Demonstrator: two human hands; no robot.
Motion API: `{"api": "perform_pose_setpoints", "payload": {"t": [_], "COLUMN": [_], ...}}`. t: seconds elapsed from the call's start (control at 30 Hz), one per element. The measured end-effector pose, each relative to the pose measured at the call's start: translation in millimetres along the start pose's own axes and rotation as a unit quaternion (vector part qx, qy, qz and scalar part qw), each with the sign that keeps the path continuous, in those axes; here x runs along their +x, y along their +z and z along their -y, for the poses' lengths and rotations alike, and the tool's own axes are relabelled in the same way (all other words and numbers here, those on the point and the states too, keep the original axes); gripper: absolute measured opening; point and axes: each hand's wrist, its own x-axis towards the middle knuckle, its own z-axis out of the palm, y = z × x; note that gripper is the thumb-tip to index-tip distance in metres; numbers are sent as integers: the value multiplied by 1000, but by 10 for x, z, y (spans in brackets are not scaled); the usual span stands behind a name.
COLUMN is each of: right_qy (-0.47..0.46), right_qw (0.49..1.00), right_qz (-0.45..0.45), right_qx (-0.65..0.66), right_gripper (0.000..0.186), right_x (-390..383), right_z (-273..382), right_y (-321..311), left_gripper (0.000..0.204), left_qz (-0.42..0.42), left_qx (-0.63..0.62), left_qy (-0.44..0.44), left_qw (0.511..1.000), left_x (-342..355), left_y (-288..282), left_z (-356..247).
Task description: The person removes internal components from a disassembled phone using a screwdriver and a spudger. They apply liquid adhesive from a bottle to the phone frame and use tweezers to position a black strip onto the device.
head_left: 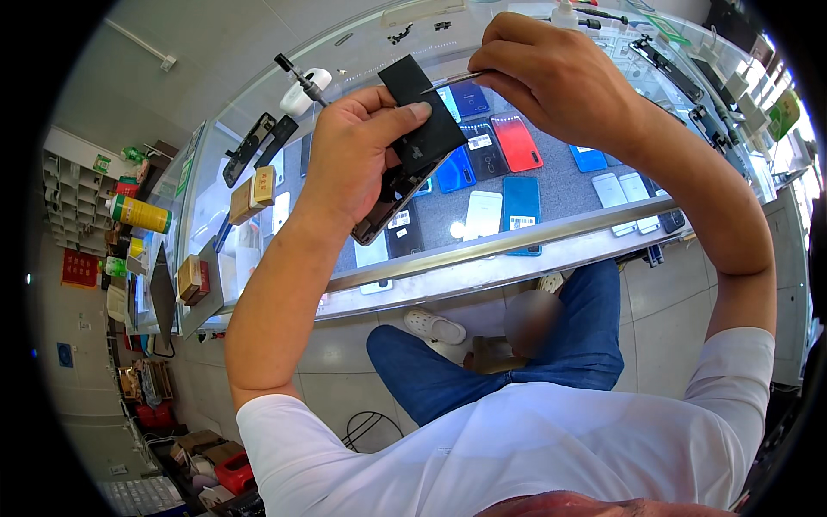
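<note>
My left hand (pixel 357 142) is closed with its thumb pressed on a flat black phone battery (pixel 435 138), raised above the glass counter. Under that battery, the same hand grips an opened phone body (pixel 386 202), whose inside is mostly hidden by the hand and the battery. Thin metal tweezers (pixel 457 78) are pinched in my right hand (pixel 551 73). Their tip reaches the battery's right edge; whether it touches is too small to tell.
Several phones, among them a red phone (pixel 517 142), lie under the glass counter (pixel 551 226). A black phone part (pixel 250 151), a screwdriver (pixel 297 77), a white rounded case (pixel 312 93) and small boxes (pixel 252 196) stand left. More phone parts (pixel 668 69) lie at the far right.
</note>
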Motion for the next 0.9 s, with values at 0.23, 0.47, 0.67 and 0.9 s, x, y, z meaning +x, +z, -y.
{"api": "perform_pose_setpoints", "payload": {"t": [0.23, 0.47, 0.67, 0.9], "right_qy": [14, 23, -9, 5], "right_qw": [1000, 1000, 1000, 998], "right_qz": [-23, 14, 0, 64], "right_qx": [5, -4, -4, -19], "right_gripper": [13, 15, 16, 23], "right_x": [5, -9, 12, -5], "right_z": [45, 18, 31, 63], "right_y": [4, -3, -64, -103], "left_gripper": [16, 16, 15, 13], "left_qz": [3, 2, -11, -12], "left_qx": [0, 0, 2, 2], "left_qy": [0, -4, -2, 0], "left_qw": [1000, 1000, 1000, 1000], "left_x": [-7, -2, -6, -11], "left_y": [-5, -6, 14, 7], "left_z": [-4, 1, -9, -22]}}
